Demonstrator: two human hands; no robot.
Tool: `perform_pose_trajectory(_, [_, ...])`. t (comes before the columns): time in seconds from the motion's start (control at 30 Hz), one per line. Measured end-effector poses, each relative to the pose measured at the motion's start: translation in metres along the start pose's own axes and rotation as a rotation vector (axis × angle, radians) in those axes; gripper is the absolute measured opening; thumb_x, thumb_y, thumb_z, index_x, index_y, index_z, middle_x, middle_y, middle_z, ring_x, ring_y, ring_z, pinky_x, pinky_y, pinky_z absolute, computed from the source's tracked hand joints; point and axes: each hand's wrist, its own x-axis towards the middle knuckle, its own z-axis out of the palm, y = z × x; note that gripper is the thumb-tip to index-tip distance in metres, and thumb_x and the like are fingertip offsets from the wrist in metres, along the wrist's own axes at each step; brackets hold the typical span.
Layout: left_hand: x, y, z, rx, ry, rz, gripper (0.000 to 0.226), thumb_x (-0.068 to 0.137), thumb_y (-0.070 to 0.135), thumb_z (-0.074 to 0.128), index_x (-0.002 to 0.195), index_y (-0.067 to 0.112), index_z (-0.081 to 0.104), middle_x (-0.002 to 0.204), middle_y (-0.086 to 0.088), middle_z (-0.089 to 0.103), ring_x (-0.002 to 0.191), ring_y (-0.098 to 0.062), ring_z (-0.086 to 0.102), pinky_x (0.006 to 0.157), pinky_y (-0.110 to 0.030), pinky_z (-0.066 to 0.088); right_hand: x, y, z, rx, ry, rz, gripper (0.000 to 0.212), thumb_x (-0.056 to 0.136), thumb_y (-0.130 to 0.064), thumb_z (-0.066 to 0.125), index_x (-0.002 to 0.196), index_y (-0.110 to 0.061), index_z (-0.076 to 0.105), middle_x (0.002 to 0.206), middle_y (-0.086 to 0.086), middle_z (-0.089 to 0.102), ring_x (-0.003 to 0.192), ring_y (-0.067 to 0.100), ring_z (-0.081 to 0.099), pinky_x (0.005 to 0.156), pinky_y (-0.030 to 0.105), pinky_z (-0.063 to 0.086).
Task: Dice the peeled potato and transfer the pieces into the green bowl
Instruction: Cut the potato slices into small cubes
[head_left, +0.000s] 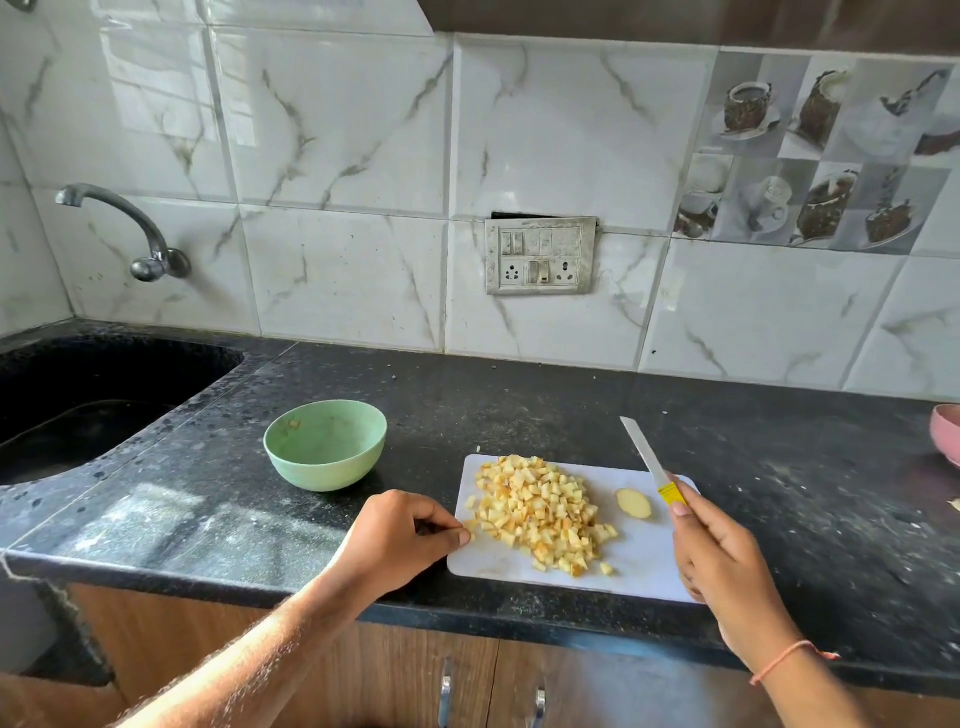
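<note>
Already diced potato (540, 512) on board (644, 561)

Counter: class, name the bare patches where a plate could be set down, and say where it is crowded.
Bare counter lies between the green bowl and the knife, behind the cutting board. Another patch lies right of the board, before the pink bowl. The board is crowded: potato pieces, an end slice, left hand and right hand.

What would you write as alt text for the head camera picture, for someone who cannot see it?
A pile of diced potato lies on a white cutting board on a black counter. The left hand pinches pieces at the pile's edge; the right hand holds a knife, blade raised. A nearly empty green bowl sits to the left.
</note>
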Motion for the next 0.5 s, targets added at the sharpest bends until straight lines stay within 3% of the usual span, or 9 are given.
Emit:
perform_pose_trajectory(0.13, [0.01, 0.01, 0.004, -0.005, -0.015, 0.026, 0.007, 0.082, 0.04, 0.089, 0.08, 0.037, 0.083, 0.079, 0.028, 0.074, 0.073, 0.001, 0.066, 0.061, -0.013, 0.047, 0.002, 0.001, -0.001, 0.124, -0.004, 0.021, 0.029, 0.107, -0.022, 0.053, 0.132, -0.026, 0.067, 0.062, 0.001, 0.022, 0.052, 0.014, 0.017, 0.044, 0.023, 0.016])
perform_pose_trajectory(0.33, [0.033, 0.035, 0.006, 0.081, -0.044, 0.213, 0.011, 0.093, 0.033, 0.079, 0.099, 0.041, 0.084, 0.092, 0.026, 0.072, 0.076, 0.001, 0.063, 0.064, -0.012, 0.043, 0.005, 0.007, -0.006, 0.209, 0.006, 0.039, 0.028, 0.106, -0.023, 0.054, 0.129, -0.026, 0.07, 0.062, 0.002, 0.021, 0.054, 0.016, 0.014, 0.049, 0.025, 0.012])
perform_pose_trajectory(0.5, [0.047, 0.049, -0.001, 0.328, -0.251, 0.323, 0.023, 0.089, 0.049, 0.081, 0.111, 0.042, 0.08, 0.106, 0.024, 0.067, 0.081, 0.014, 0.056, 0.07, -0.009, 0.041, 0.006, 0.008, -0.008, 0.226, 0.009, 0.036, 0.028, 0.107, -0.024, 0.053, 0.128, -0.027, 0.072, 0.065, 0.005, 0.018, 0.055, 0.016, 0.013, 0.05, 0.027, 0.011])
